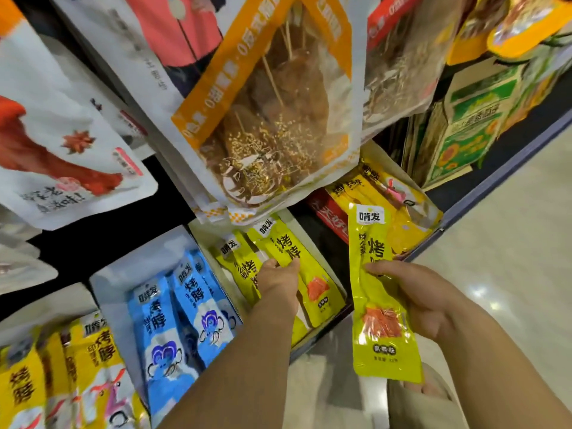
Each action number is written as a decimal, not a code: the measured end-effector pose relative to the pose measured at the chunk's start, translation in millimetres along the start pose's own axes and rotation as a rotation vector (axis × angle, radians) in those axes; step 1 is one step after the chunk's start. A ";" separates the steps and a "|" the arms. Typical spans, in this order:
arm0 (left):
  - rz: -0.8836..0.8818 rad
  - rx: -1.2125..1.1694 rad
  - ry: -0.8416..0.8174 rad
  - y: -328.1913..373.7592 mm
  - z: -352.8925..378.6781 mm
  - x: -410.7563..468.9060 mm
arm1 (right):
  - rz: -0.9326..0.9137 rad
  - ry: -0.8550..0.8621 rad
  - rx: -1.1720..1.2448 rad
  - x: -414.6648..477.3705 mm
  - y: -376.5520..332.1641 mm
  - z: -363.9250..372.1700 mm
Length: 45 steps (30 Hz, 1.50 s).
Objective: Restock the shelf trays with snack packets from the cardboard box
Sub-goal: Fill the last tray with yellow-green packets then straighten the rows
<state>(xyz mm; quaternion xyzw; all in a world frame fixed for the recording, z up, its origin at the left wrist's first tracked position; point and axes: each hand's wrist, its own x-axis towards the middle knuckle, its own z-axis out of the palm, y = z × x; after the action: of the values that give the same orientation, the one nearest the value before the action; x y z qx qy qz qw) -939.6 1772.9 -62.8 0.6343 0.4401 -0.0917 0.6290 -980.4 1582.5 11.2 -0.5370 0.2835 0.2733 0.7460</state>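
- One lime-yellow packet (382, 305) is gripped mid-length by the right hand (424, 301), clear of the shelf.
- A second packet (291, 246), lying in the white tray (201, 233), is pinched by the left hand (278, 281).

The lime packet (382, 292) in my right hand (414, 298) reads 啃发 on its white tag, with a large 烤 beneath. The tray packet (289, 243) my left hand (278, 281) pinches reads 烤脖, as do the blue packets (198, 301). The orange bag (269, 103) seems to read 0甜蜜素 along its border.
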 end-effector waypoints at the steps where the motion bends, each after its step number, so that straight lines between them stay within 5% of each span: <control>1: 0.016 0.016 0.009 -2.4 1.3 1.4 | 0.000 -0.001 0.003 0.5 0.5 -0.1; 8: 0.070 0.130 0.021 -4.1 3.1 -2.5 | 0.005 -0.016 0.005 2.6 5.6 5.0; 15: 0.191 0.529 -0.040 16.5 -25.3 -9.7 | -0.006 -0.055 -0.088 6.9 6.6 24.8; 24: 0.551 0.814 0.289 35.3 -96.6 -17.9 | -0.006 -0.088 -0.203 20.6 16.7 76.2; 36: 0.435 0.867 0.106 26.9 -135.2 4.3 | -0.255 -0.062 -0.571 80.3 39.7 138.0; 45: 0.423 0.795 0.053 30.5 -141.8 -1.7 | -0.226 0.006 -0.762 95.7 59.2 157.9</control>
<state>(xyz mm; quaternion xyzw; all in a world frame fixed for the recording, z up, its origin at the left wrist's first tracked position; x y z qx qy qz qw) -982.1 1902.1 -12.5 0.9048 0.2472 -0.1067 0.3298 -936.2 1759.5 -54.2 -0.8039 0.1030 0.2736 0.5179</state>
